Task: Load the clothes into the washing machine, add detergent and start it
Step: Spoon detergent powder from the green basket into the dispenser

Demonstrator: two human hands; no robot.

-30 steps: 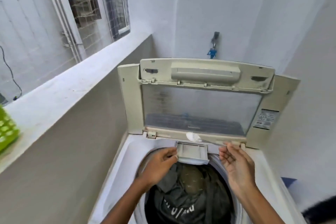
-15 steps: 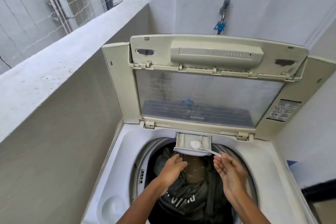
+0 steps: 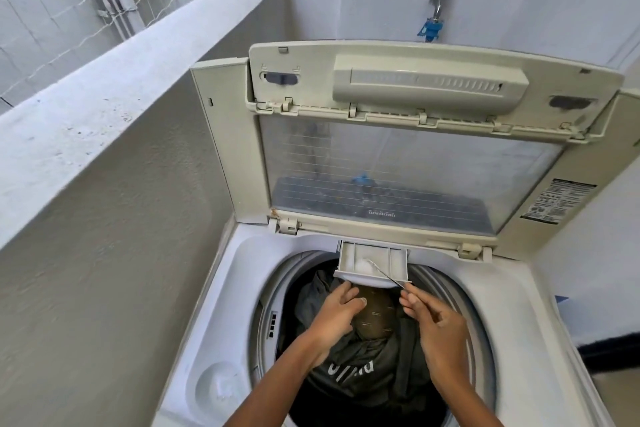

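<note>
Spoon (image 3: 380, 270) now tipped into detergent drawer (image 3: 372, 262), frame centre; half second ago held above it. Powder (image 3: 363, 265) in drawer. Right hand (image 3: 433, 317) grip pinched on spoon handle; left hand (image 3: 337, 314) fingers under drawer front. Clothes (image 3: 360, 367) in drum, lower centre. Detergent step nearly done; start remains.

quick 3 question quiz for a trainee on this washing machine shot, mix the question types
1. True or false: the lid of the washing machine stands open.
2. Multiple choice: the spoon pinched by the right hand has its bowl over A) the clothes B) the detergent drawer C) the ledge.
3. Fill in: the left hand touches the drawer's ____ left corner.

Key: 1 true; 2 B; 3 front
</note>
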